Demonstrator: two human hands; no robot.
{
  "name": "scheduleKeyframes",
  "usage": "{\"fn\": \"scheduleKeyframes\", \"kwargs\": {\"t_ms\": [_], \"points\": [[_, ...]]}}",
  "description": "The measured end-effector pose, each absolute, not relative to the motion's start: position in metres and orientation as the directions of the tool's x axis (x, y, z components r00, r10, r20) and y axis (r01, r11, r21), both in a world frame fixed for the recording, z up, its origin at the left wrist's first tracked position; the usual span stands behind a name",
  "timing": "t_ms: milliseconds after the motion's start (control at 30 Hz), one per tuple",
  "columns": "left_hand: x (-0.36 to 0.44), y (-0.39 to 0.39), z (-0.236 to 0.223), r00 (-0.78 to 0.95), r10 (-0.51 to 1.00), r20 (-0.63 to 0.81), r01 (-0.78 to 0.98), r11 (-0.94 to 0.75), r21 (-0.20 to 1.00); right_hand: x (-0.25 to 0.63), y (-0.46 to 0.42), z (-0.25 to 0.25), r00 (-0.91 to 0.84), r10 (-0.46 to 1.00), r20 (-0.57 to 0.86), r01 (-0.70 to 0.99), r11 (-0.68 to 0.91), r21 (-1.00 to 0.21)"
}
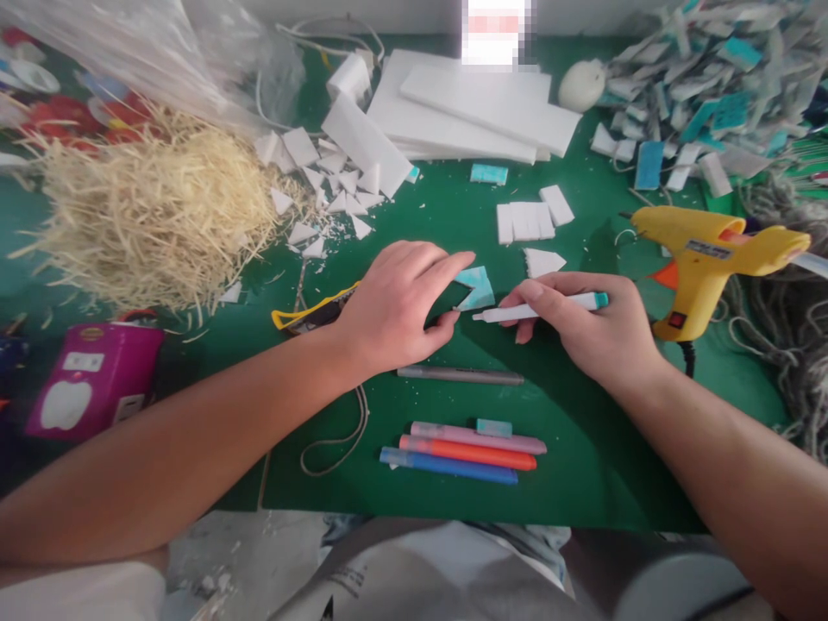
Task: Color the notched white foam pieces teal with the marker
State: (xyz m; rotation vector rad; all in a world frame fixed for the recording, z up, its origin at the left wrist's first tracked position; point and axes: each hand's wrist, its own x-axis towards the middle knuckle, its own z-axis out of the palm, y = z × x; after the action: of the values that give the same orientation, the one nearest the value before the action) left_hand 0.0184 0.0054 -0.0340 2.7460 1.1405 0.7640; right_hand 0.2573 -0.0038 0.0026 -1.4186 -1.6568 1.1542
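A small teal-coloured foam piece (477, 289) with a notched left side lies on the green table. My left hand (410, 297) holds it at its left edge, index finger at the top and thumb at the bottom. In my right hand (582, 323) is a white marker (549, 308) with a teal end, its uncapped tip pointing left just below the piece. Beside my left hand lies a yellow-and-black utility knife (316, 312), partly hidden. Above my right hand rests a pointed white foam piece (544, 262).
Nearer me lie a grey pen (461, 375), pink (446, 434), orange (469, 451) and blue (449, 466) markers, and a teal cap (493, 428). A yellow glue gun (702, 259) stands right. Straw (159, 211) and a purple box (97, 379) are left; foam sheets (466, 103) lie behind.
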Motion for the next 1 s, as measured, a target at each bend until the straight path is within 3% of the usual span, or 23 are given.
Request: {"fn": "scheduleKeyframes", "kwargs": {"t_ms": [1000], "points": [[0.0180,0.0060,-0.0352,0.605,0.680,0.414,0.647,-0.723,0.241,0.2568,-0.0036,0.0017,-0.178,0.983,-0.033,0.407,0.043,-0.912]]}}
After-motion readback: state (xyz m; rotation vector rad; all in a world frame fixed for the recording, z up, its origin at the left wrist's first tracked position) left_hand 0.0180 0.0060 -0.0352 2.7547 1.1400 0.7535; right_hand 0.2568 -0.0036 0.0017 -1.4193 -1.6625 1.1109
